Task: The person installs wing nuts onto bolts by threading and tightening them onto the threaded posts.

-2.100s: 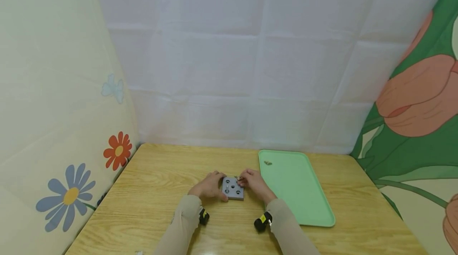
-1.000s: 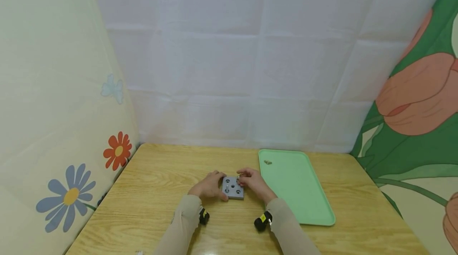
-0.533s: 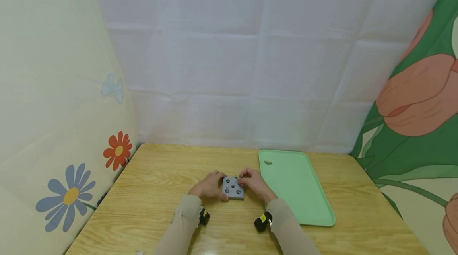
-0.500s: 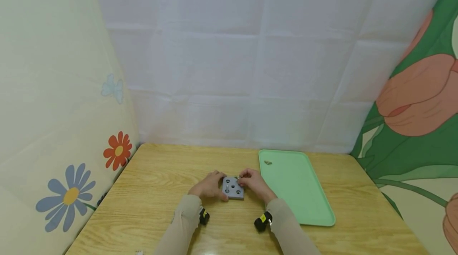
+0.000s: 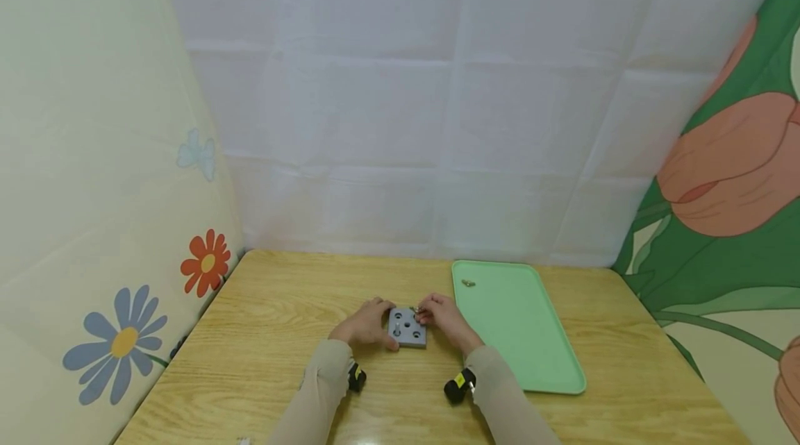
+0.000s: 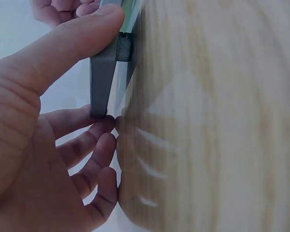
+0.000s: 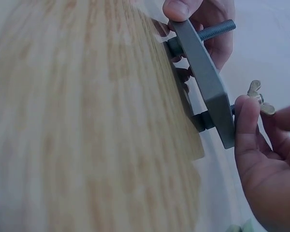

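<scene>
L hand (image 5: 365, 326) is gripping the grey plate (image 7: 209, 84) by its edges; R hand (image 5: 444, 317) is pinching a wing nut (image 7: 257, 98), prob. threading it on, next likely needing steady turns.

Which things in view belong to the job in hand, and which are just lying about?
Job, as far as I can judge:
grey plate, held by the left hand
bolt standing up from it
wing nut in the right hand
brass-coloured piece on the green tray, perhaps a spare

Lying about, apparently:
small pale object, cut off by the picture's edge
</scene>
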### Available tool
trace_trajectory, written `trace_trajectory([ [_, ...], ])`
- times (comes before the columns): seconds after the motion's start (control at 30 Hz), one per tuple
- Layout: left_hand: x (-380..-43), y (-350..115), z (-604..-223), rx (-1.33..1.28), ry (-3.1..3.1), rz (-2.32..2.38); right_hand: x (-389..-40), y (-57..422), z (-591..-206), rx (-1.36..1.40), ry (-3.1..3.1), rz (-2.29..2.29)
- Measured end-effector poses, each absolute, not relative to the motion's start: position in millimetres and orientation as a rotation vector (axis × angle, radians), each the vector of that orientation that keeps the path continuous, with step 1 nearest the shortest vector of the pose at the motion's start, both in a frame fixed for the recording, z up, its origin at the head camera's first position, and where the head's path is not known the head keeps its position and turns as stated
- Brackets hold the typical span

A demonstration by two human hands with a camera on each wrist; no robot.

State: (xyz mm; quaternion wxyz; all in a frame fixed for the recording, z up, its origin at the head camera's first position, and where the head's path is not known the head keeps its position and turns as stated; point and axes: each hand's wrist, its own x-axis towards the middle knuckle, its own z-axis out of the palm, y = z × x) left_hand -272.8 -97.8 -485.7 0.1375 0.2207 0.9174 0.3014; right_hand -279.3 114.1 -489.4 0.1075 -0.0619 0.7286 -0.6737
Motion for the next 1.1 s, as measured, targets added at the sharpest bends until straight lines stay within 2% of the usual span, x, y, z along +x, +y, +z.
trace_trajectory([
  [0.8, -272.3, -97.4, -486.0, 0.659, 2.678, 0.847, -281.7, 113.1, -496.4, -0.194, 2.214, -1.942],
  [1.1, -273.4, -97.6, -487.0, 0.661, 2.678, 0.842, -264.7, 112.2, -470.0, -0.234, 2.225, -1.911],
])
